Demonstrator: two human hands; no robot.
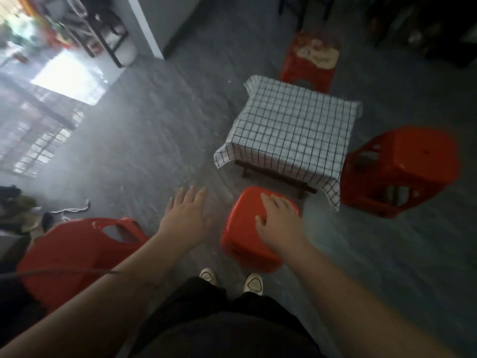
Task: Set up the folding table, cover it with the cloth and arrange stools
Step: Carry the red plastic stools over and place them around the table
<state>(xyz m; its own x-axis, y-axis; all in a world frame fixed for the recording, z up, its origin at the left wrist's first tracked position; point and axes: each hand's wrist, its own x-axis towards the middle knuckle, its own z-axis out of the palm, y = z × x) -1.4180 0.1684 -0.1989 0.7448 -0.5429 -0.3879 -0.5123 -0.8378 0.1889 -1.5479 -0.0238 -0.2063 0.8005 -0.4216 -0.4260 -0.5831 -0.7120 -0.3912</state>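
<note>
The low folding table point(273, 177) stands on the grey floor under a white cloth with a black grid point(291, 130); only its dark legs show. Red plastic stools ring it: one at the far side point(309, 60), one to the right point(402, 171), and one at the near side point(245, 228). My right hand point(278, 218) lies on the seat of the near stool, fingers curled over its top. My left hand point(185, 215) hovers open above the floor to the left of that stool, holding nothing. Another red stool point(74, 254) stands at my lower left.
A metal rack point(103, 34) and a white wall corner point(147, 27) stand at the back left. Dark furniture legs point(304, 11) line the back right. A rope piece point(74, 208) and a dark pile point(15, 210) lie at the left. My shoes point(232, 280) are right behind the near stool.
</note>
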